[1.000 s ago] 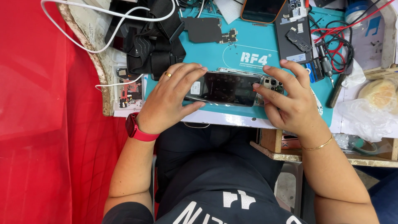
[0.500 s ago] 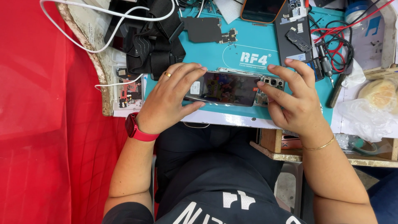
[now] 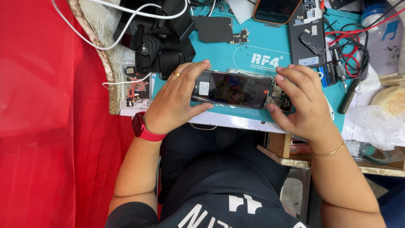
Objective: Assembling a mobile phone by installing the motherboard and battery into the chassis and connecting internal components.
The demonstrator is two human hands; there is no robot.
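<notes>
A dark smartphone (image 3: 234, 89) lies lengthwise on a teal work mat (image 3: 253, 46), its glossy screen panel facing up and inner parts showing at its right end. My left hand (image 3: 175, 99), with a gold ring and a red watch at the wrist, grips the phone's left end with thumb below and fingers above. Over the phone's right end, my right hand (image 3: 301, 101) pinches the edges with its fingertips; a thin gold bracelet sits on that wrist.
A black flat phone part (image 3: 215, 28) and a phone in an orange case (image 3: 276, 10) lie at the mat's far side. Black straps (image 3: 162, 38) and white cable (image 3: 122, 12) pile at left. Red wires and tools (image 3: 344, 63) sit right. Red cloth (image 3: 46, 105) hangs left.
My right hand's fingers have shifted slightly along the phone's right end. The left hand keeps its grip and the phone stays in place.
</notes>
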